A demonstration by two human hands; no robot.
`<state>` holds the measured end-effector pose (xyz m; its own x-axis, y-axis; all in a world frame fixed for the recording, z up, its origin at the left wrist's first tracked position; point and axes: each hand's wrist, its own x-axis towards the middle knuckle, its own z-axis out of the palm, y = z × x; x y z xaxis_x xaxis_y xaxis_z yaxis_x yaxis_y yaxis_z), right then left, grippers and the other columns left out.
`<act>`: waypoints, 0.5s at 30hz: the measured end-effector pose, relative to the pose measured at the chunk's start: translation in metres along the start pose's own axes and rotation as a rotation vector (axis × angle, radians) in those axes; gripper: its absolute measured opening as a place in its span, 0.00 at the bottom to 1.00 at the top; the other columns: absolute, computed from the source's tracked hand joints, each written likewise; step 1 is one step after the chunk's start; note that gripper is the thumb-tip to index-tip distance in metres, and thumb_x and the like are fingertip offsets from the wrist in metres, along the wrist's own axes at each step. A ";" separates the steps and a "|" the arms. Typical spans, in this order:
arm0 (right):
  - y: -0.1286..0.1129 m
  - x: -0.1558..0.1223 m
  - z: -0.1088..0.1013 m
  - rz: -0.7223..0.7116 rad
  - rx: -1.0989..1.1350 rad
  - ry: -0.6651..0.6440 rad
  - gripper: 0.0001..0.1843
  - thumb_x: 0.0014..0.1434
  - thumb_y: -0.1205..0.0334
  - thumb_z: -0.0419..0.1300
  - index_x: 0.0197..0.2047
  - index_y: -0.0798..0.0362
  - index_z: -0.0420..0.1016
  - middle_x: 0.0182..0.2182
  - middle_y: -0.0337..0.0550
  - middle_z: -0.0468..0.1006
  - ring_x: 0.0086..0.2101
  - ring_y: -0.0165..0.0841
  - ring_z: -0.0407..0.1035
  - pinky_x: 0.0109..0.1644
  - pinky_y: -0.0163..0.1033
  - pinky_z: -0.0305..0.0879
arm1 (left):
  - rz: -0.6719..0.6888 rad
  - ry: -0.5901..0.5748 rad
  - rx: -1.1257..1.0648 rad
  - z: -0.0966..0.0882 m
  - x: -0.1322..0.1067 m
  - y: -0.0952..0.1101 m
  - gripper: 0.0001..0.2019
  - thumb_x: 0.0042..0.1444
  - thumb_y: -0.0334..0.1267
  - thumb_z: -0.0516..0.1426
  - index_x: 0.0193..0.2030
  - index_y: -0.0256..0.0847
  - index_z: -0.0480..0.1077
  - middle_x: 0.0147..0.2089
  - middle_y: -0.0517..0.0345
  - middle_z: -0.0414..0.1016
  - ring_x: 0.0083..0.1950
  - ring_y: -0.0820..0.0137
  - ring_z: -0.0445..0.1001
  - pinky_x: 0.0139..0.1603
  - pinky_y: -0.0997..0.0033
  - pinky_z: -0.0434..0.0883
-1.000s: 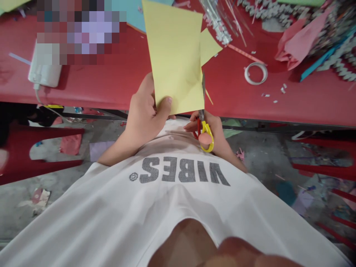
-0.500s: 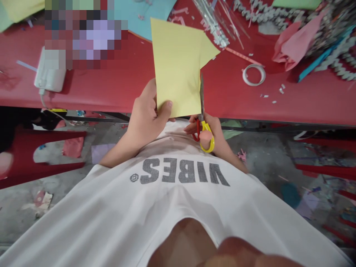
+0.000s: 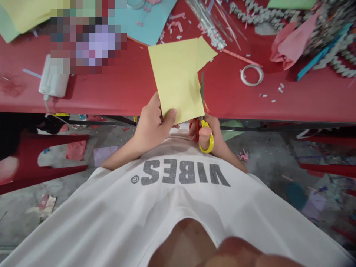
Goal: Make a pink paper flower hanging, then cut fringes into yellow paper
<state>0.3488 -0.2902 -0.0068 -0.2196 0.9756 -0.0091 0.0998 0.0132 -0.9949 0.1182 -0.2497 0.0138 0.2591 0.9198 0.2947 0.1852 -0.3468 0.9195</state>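
My left hand (image 3: 154,120) pinches the lower left corner of a yellow sheet of paper (image 3: 176,78), thumb on top and fingers beneath. A pointed flap of the same paper juts out at its upper right. Scissors (image 3: 206,139) with one yellow and one red handle loop are in my right hand (image 3: 215,129), the thumb through the yellow loop. Their blades point away from me along the sheet's right edge. A thin yellow sliver of paper (image 3: 206,106) hangs by the blades near the lower right corner.
On the red table (image 3: 111,89) lie a white tape roll (image 3: 251,75), crumpled pink paper (image 3: 294,44), blue paper (image 3: 144,26), silver garland (image 3: 267,15) and a white power bank with a cable (image 3: 54,79). Red chairs (image 3: 25,159) flank me, and paper scraps litter the floor.
The yellow sheet has come nearer to me and tilted, its lower edge now slanting. A thin sliver now shows beside the scissor blades. Both hands keep their hold.
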 end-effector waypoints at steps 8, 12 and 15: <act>-0.001 0.001 -0.002 -0.077 -0.074 0.022 0.43 0.62 0.12 0.55 0.45 0.47 0.75 0.26 0.39 0.76 0.23 0.34 0.72 0.26 0.40 0.66 | 0.006 0.004 -0.040 -0.005 0.001 0.002 0.24 0.76 0.55 0.59 0.69 0.45 0.65 0.50 0.51 0.79 0.54 0.54 0.88 0.55 0.45 0.90; -0.004 0.000 0.001 -0.094 -0.050 0.043 0.40 0.66 0.15 0.56 0.46 0.48 0.76 0.26 0.39 0.76 0.23 0.33 0.73 0.27 0.40 0.66 | 0.008 0.010 -0.045 -0.005 0.000 0.002 0.25 0.76 0.55 0.60 0.70 0.45 0.64 0.49 0.52 0.79 0.50 0.57 0.88 0.50 0.50 0.92; -0.004 0.000 0.001 -0.095 -0.064 0.058 0.40 0.66 0.16 0.57 0.44 0.48 0.76 0.25 0.38 0.75 0.22 0.33 0.71 0.27 0.40 0.65 | 0.021 0.015 -0.046 -0.005 0.000 0.002 0.25 0.76 0.56 0.59 0.71 0.46 0.64 0.50 0.51 0.79 0.51 0.57 0.88 0.51 0.48 0.92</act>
<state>0.3476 -0.2900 -0.0029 -0.1744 0.9803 0.0923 0.1438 0.1181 -0.9825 0.1137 -0.2491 0.0168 0.2478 0.9152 0.3179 0.1354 -0.3577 0.9240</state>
